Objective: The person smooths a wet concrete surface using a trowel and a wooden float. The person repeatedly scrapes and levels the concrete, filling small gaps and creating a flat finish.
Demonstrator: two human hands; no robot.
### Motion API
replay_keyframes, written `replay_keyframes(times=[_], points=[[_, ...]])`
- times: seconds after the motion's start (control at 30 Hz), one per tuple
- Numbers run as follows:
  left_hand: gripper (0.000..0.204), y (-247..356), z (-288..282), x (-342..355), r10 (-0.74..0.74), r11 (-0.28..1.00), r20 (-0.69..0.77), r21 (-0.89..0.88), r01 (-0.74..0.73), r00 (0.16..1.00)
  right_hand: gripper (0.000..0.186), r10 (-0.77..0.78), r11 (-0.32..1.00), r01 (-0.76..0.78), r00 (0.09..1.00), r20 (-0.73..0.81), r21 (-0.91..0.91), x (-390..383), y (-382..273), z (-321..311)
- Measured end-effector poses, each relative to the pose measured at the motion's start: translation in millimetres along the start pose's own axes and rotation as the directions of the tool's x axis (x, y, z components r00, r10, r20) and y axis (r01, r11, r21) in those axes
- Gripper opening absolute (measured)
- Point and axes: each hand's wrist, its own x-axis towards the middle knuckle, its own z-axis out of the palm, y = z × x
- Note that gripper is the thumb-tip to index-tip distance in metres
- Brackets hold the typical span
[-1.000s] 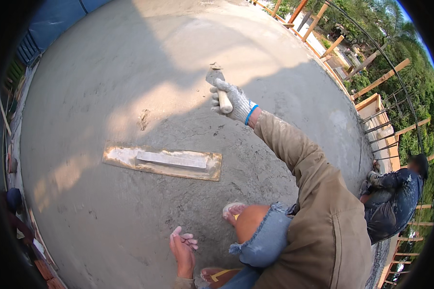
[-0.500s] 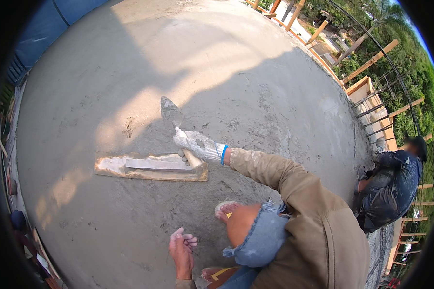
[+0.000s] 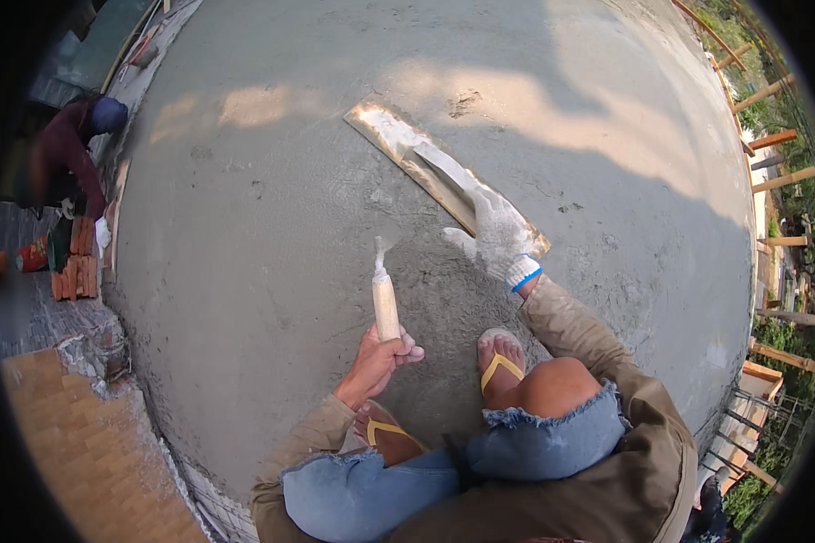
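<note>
My bare left hand (image 3: pixel 380 362) is closed on the wooden handle of a small trowel (image 3: pixel 385 303), its blade pointing away from me over wet, grey concrete (image 3: pixel 244 271). My white-gloved right hand (image 3: pixel 498 235) lies on the right part of a long, cement-smeared float (image 3: pixel 389 136) with a raised strip handle, thumb spread out to the left, fingertips at the handle. The float rests diagonally on the concrete. Below are my feet in yellow-strapped sandals and my knees in torn jeans.
At the left edge a person (image 3: pixel 72 154) in maroon bends beside stacked red bricks (image 3: pixel 77 276). A tan tiled surface (image 3: pixel 81 434) adjoins the slab at lower left. Wooden posts (image 3: pixel 779 176) and rebar (image 3: pixel 761 421) line the right edge, with another person partly visible below.
The trowel has passed from my right hand to my left. My right hand has moved onto the float. The view has swung round, bringing the left-side worker and bricks into sight.
</note>
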Motion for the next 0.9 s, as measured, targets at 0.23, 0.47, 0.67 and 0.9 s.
replay_keyframes(times=[0.23, 0.47, 0.67, 0.9], points=[[0.036, -14, -52, -43, 0.070, 0.983, -0.190, -0.155, -0.100, 0.979, 0.100, 0.216, 0.933, -0.109, 0.932, 0.292, -0.342, 30, 27, 45], [0.039, -65, -112, -129, 0.126, 0.877, -0.484, -0.354, -0.326, 0.866, 0.083, 0.089, 0.951, 0.018, 0.940, 0.330, -0.308, 53, 43, 67], [0.018, -131, -105, -239, 0.033, 0.860, -0.783, -0.294, -0.417, 0.621, 0.095, 0.048, 0.952, 0.093, 0.895, 0.443, -0.293, 81, -20, 92], [0.033, -139, -36, -284, 0.000, 0.782, -0.989, -0.090, -0.617, 0.145, 0.085, -0.174, 0.960, 0.264, 0.820, 0.545, -0.091, 157, -187, 218]])
